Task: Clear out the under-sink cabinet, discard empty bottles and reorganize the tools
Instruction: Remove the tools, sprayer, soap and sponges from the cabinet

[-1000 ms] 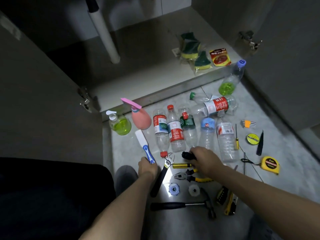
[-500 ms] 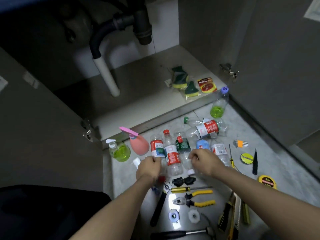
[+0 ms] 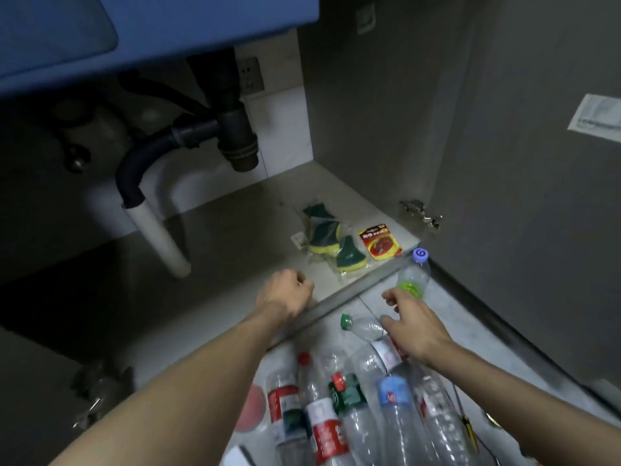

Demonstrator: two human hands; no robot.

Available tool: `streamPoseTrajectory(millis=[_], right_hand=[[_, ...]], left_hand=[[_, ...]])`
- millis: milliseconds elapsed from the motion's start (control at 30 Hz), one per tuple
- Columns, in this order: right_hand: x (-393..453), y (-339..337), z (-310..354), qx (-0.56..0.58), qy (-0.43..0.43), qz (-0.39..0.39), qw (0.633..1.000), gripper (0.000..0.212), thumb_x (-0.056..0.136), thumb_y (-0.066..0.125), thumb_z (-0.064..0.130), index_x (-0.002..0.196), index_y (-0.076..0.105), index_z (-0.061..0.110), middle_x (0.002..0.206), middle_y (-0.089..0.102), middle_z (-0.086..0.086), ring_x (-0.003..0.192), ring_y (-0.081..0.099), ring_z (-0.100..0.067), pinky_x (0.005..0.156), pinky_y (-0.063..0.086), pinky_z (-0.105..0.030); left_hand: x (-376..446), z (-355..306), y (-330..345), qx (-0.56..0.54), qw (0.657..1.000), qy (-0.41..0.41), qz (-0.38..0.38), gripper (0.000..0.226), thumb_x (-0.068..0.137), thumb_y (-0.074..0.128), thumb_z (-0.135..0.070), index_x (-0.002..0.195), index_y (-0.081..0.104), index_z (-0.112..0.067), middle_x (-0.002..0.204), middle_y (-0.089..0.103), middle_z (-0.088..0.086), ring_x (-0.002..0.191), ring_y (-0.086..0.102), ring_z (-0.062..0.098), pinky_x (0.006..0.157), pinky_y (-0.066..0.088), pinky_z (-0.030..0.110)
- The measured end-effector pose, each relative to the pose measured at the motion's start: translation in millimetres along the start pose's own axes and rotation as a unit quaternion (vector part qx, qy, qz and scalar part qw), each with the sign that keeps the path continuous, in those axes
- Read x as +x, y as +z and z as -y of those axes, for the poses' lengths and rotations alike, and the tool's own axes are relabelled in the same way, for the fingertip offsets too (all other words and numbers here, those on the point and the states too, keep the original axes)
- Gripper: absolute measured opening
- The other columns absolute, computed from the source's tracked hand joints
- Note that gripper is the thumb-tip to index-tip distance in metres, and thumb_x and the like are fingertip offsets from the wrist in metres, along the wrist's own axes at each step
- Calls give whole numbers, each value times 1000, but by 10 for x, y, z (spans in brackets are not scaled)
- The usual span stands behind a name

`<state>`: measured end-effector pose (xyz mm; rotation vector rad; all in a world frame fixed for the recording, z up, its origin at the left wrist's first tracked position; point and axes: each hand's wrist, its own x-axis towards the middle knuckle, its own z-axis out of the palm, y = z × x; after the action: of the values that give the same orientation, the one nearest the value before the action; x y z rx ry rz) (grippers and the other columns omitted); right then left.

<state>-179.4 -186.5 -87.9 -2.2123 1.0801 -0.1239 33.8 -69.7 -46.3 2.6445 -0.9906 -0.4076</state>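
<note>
Both arms reach forward over the cabinet's metal front edge (image 3: 356, 294). My left hand (image 3: 285, 292) hangs over the cabinet floor (image 3: 235, 237) with fingers loosely curled and nothing in it. My right hand (image 3: 408, 321) hovers with relaxed fingers above a clear bottle with a green cap (image 3: 361, 327), just short of a purple-capped bottle holding green liquid (image 3: 414, 275). Green and yellow sponges in plastic (image 3: 331, 240) and a red packet (image 3: 379, 242) lie on the cabinet floor. Several empty plastic bottles (image 3: 353, 405) lie in a row on the tiled floor beneath my arms.
The blue sink basin (image 3: 134, 31), the black drain trap (image 3: 235, 132) and a white pipe (image 3: 161, 237) fill the cabinet's left and back. An open grey door (image 3: 537, 196) with a hinge (image 3: 420, 213) stands on the right. A pink object (image 3: 252, 410) lies partly under my left arm.
The view has tilted up from the tools to the cabinet interior. Both hands have moved away from the tools and bottles, forward to the cabinet's edge.
</note>
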Motion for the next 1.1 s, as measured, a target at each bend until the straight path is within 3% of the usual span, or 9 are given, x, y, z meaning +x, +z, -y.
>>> streamPoseTrajectory(millis=[133, 233, 367, 433, 533, 667, 800, 1000, 1100], right_hand=[[520, 54, 160, -38, -31, -45, 998, 53, 93, 60, 32, 142, 43, 23, 142, 49, 1, 131, 45, -19, 103, 44, -37], [862, 100, 287, -74, -59, -60, 994, 57, 91, 61, 36, 143, 40, 24, 139, 47, 1, 130, 44, -18, 101, 45, -39], [1199, 187, 432, -101, -49, -46, 993, 65, 87, 65, 37, 145, 40, 21, 139, 45, -5, 129, 41, -25, 102, 43, -42], [1291, 257, 463, -113, -34, -32, 992, 75, 87, 65, 39, 152, 33, 21, 144, 40, -7, 131, 39, -27, 103, 42, -42], [1340, 368, 470, -139, -19, -11, 990, 78, 86, 66, 49, 153, 33, 25, 145, 38, -5, 131, 38, -26, 101, 44, -42], [1378, 427, 514, -163, 1, -26, 986, 73, 83, 66, 60, 142, 44, 21, 140, 41, -5, 125, 42, -25, 95, 49, -42], [1411, 456, 597, -172, 35, -33, 984, 74, 84, 65, 62, 138, 42, 18, 133, 45, -9, 122, 46, -29, 95, 51, -45], [1410, 473, 596, -216, 25, -48, 975, 61, 82, 72, 50, 127, 49, 15, 126, 49, -9, 116, 48, -27, 91, 50, -42], [1406, 445, 567, -207, 19, -42, 977, 62, 75, 77, 45, 124, 52, 16, 121, 50, -7, 113, 49, -27, 91, 51, -43]], left_hand=[[636, -219, 73, -29, 996, 45, -66, 27, 87, 55, -40, 109, 63, -28, 127, 58, 2, 115, 57, 28, 87, 44, 36], [960, -319, 208, -55, 993, 73, -73, 41, 87, 58, -44, 126, 56, -31, 135, 47, 0, 124, 49, 27, 95, 44, 40], [1137, -370, 440, -17, 992, 115, 41, 66, 93, 47, -49, 153, 23, -41, 164, 11, -5, 148, 17, 28, 113, 30, 47], [1152, -299, 557, -7, 989, 110, 96, 62, 97, 34, -53, 155, 13, -43, 167, 0, -5, 152, 5, 26, 118, 20, 49], [1130, -39, 608, -28, 991, 82, 102, 55, 100, 22, -56, 152, 26, -43, 166, 9, -5, 151, 9, 25, 116, 20, 54], [1092, 266, 504, 13, 994, 85, 62, 52, 101, 23, -50, 134, 56, -27, 154, 33, 4, 138, 32, 27, 108, 33, 45], [1002, 377, 529, 65, 994, 77, 50, 59, 100, 23, -54, 131, 60, -20, 145, 42, 8, 134, 37, 26, 108, 36, 42], [947, 335, 551, 111, 992, 63, 23, 89, 82, 21, -85, 121, 68, -21, 134, 53, 3, 127, 44, 24, 101, 41, 43], [981, 285, 568, 74, 996, 42, -32, 72, 86, 34, -76, 104, 74, -19, 116, 65, 4, 112, 56, 26, 92, 49, 40]])
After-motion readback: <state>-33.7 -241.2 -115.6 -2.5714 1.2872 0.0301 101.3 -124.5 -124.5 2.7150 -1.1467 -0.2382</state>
